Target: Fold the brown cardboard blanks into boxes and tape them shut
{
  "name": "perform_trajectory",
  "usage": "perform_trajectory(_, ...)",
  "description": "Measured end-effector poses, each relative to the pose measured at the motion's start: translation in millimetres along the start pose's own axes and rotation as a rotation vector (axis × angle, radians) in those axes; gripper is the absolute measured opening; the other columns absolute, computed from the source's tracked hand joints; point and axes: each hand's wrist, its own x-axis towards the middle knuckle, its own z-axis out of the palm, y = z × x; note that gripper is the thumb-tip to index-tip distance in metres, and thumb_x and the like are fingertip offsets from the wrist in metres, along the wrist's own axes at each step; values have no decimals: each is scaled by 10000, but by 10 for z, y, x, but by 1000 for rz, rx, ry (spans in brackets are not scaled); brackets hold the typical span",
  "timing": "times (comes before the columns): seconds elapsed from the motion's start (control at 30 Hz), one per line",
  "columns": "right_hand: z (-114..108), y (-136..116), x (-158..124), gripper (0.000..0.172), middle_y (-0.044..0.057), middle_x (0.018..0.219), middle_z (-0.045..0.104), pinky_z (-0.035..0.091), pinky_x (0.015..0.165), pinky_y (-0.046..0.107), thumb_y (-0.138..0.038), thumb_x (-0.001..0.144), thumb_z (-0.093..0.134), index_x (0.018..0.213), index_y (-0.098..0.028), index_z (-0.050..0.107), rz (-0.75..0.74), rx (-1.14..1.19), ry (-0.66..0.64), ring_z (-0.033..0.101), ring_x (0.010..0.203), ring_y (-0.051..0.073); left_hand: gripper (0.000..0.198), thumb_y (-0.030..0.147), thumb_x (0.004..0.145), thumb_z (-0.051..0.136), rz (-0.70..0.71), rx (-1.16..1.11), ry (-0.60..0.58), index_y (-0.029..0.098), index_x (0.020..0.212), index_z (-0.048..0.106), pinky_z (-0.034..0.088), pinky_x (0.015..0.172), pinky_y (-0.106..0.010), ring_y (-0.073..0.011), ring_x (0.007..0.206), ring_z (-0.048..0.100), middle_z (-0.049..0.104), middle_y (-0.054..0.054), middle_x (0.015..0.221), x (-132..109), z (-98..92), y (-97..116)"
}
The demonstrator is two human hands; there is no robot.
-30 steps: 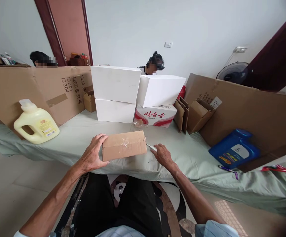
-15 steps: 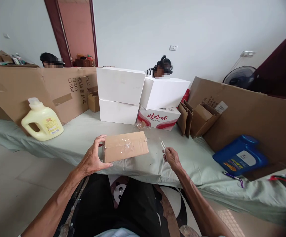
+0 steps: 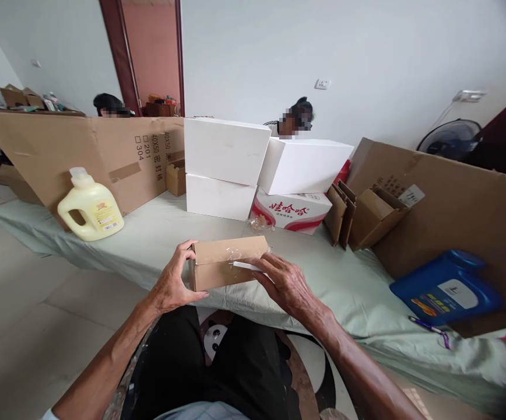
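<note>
A small brown cardboard box (image 3: 218,274) lies at the front of the cloth-covered table, with clear tape (image 3: 234,252) across its top seam. My left hand (image 3: 178,277) grips its left end, thumb at the near lower edge and fingers at the far upper edge. In my right hand (image 3: 285,281) is a slim white utility knife (image 3: 245,265). The knife points left over the top of the box, close to the tape and seam. Whether its tip touches the cardboard I cannot tell. My right fingers hide the box's right end.
White boxes (image 3: 227,151) stand stacked behind, beside a red-and-white carton (image 3: 294,211). Crumpled tape (image 3: 259,223) lies before them. A yellow jug (image 3: 91,207) stands left; a blue bottle (image 3: 447,289) leans right near a purple carabiner strap (image 3: 430,331). Large cardboard sheets (image 3: 43,157) flank the table. Two people sit beyond.
My right hand has moved left with the knife, from beside the box to over its top. My left hand keeps its grip on the box. The whole view has shifted slightly.
</note>
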Motion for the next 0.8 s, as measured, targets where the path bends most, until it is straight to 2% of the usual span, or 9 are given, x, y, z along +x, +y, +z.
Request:
perform_trajectory(0.07, 7, -9, 49, 280, 53, 911, 684, 426, 692, 303, -312, 1192, 464, 1144, -212, 722, -31, -68, -15, 628, 821, 184, 760, 216, 631, 972, 2, -27, 22, 259, 1213, 486, 520, 1204, -528, -404, 1553, 537, 489, -233, 1663, -22, 28, -17)
perform_trajectory(0.27, -8, -56, 129, 321, 52, 907, 683, 394, 688, 308, -331, 1207, 432, 1133, -212, 721, -76, -147, -49, 595, 807, 179, 746, 218, 655, 969, 11, -46, 22, 264, 1223, 487, 509, 1216, -528, -393, 1568, 519, 477, -221, 1677, -29, 51, -14)
perform_trajectory(0.47, -28, -84, 146, 229, 52, 910, 668, 378, 675, 305, -286, 1180, 507, 1111, -214, 713, -79, -108, -55, 593, 810, 181, 751, 239, 637, 981, 3, -60, 47, 258, 1218, 506, 537, 1191, -523, -405, 1568, 519, 470, -222, 1685, -25, 48, 2)
perform_trajectory(0.8, -34, -147, 169, 249, 55, 914, 686, 381, 684, 302, -294, 1194, 481, 1151, -207, 711, -118, -91, -10, 577, 795, 177, 743, 206, 686, 954, 41, 1, -2, 256, 1261, 486, 534, 1201, -533, -406, 1568, 516, 467, -233, 1664, 2, 0, 123)
